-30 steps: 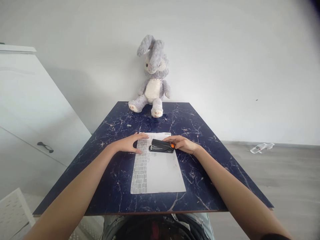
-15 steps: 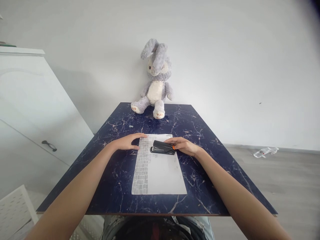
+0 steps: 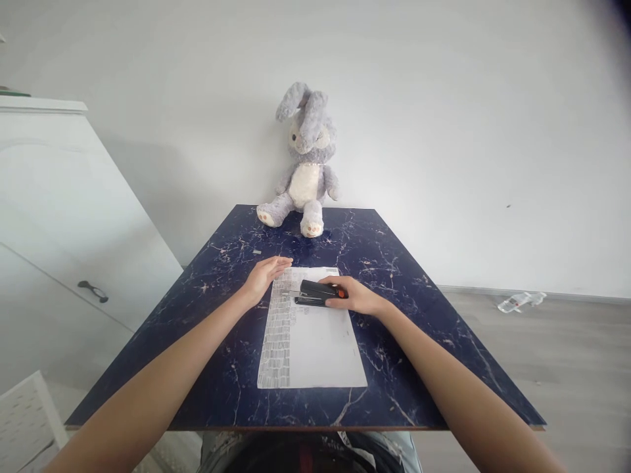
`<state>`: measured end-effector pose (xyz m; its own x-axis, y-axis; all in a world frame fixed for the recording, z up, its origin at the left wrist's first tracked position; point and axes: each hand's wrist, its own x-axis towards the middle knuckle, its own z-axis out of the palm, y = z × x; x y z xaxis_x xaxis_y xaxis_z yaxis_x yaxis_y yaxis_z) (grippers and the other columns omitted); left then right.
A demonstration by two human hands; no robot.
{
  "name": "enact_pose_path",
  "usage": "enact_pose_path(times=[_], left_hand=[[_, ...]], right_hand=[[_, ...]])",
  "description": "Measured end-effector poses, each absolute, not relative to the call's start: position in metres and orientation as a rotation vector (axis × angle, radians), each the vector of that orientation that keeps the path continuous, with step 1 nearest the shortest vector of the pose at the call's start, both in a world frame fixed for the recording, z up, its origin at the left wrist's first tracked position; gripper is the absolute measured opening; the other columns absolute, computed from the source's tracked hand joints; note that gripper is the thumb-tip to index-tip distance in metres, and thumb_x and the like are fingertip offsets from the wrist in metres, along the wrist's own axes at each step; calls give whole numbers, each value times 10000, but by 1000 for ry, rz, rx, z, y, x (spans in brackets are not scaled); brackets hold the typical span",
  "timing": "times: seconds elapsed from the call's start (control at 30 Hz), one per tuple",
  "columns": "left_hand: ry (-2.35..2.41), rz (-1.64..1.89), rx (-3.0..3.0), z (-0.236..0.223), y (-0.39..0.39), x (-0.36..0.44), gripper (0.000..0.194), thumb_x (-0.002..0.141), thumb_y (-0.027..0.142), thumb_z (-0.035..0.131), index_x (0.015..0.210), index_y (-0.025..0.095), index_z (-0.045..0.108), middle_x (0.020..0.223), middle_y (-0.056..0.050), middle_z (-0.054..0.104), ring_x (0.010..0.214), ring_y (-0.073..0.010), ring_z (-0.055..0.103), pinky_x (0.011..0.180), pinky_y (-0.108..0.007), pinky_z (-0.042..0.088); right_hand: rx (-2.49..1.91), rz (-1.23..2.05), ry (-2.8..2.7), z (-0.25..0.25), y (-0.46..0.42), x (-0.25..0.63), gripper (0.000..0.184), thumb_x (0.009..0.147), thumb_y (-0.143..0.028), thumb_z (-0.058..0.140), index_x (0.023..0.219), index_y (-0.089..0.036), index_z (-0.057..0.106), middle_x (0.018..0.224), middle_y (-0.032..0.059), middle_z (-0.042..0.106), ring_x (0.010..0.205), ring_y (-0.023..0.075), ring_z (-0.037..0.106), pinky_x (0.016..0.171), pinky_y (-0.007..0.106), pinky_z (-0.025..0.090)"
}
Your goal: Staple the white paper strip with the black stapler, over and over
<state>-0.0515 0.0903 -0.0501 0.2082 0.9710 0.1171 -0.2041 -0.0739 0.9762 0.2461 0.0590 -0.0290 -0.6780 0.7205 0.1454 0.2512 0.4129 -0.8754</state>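
A stack of printed paper (image 3: 325, 358) lies on the dark blue marbled table, with a column of dense markings down its left side. Over the sheet's upper part is a black stapler (image 3: 315, 288) with an orange patch at its rear. My right hand (image 3: 355, 295) grips the rear end of it, thumb below and fingers on top. From its front, pointing left, juts a thin silvery metal piece (image 3: 290, 292). My left hand (image 3: 266, 279) rests at the paper's upper left edge with fingers stretched out, apart from the stapler.
A grey plush rabbit (image 3: 308, 154) sits at the table's (image 3: 404, 387) far edge against the wall. A tiny pale scrap (image 3: 257, 252) lies left of centre. On the left stands a white cabinet (image 3: 64, 197); a clear plastic bottle (image 3: 515, 302) lies on the floor at right.
My right hand has moved left and taken a fuller grip on the stapler. A silvery piece now sticks out of its front. My left hand has turned, its fingers closer together.
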Motion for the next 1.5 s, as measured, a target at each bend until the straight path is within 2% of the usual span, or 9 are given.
enact_pose_path(times=[0.17,0.37,0.47,0.77,0.93,1.03,1.2,1.33,1.5], left_hand=[[782,1172,1012,-42,83,-45,339,953,438,634,1053,140,760,1299,-156,701,1279,-307,617,1108,-413,439],[738,960,722,-37,72,-33,281,973,359,643,1052,104,729,1186,-180,737,1124,-274,702,984,-376,553],[739,944,817,-36,68,-31,187,936,273,703,1039,119,730,1173,-165,747,1160,-270,696,1028,-369,546],[876,1035,977,-40,73,-33,237,790,230,840,976,116,747,1146,-171,754,1191,-312,685,1175,-453,464],[1124,1571,1016,-32,77,-45,356,755,287,861,1021,116,697,1018,-147,776,1003,-279,755,1065,-489,545],[1134,1739,1247,-17,69,-44,366,806,372,821,1059,148,680,1061,-131,773,1015,-272,751,1012,-480,576],[1208,1479,1703,-5,38,-16,266,865,433,766,1032,231,720,1075,-84,781,1051,-280,739,1001,-430,571],[1142,1293,1733,-14,24,5,279,816,470,803,975,256,721,974,-62,786,926,-288,757,857,-405,612],[1054,1249,1665,-22,28,6,315,782,473,832,951,245,695,947,-65,783,888,-285,755,831,-399,606]], right_hand=[[-959,743,-2240,-39,50,229,254,875,-264,708,1118,-192,723,964,36,757,808,197,685,733,306,521],[-723,-102,-2282,-35,42,223,421,974,-50,490,1341,-204,627,1325,105,687,1275,270,596,1060,475,481],[-651,-369,-2386,-27,38,224,441,1011,-53,462,1406,-202,589,1366,121,667,1305,283,580,1081,509,473],[-877,-81,-2144,-28,31,214,463,976,-67,459,1345,-275,647,1322,90,687,1257,320,589,1061,575,464],[-1286,477,-1789,-45,39,205,276,776,-147,733,1029,-254,749,989,70,759,883,303,682,826,483,554],[-1282,634,-1863,-48,41,204,237,704,-178,822,921,-243,754,875,52,748,822,284,679,803,450,544],[-1018,340,-1873,-31,36,206,506,767,-383,865,1221,-260,680,1156,91,696,1091,289,626,947,461,524],[-669,96,-2064,-23,34,213,275,968,-288,664,1243,-279,665,1114,75,701,986,219,649,889,391,544],[-515,-194,-2214,-26,36,220,299,1019,-160,531,1289,-246,624,1072,83,715,942,210,653,857,376,540]])
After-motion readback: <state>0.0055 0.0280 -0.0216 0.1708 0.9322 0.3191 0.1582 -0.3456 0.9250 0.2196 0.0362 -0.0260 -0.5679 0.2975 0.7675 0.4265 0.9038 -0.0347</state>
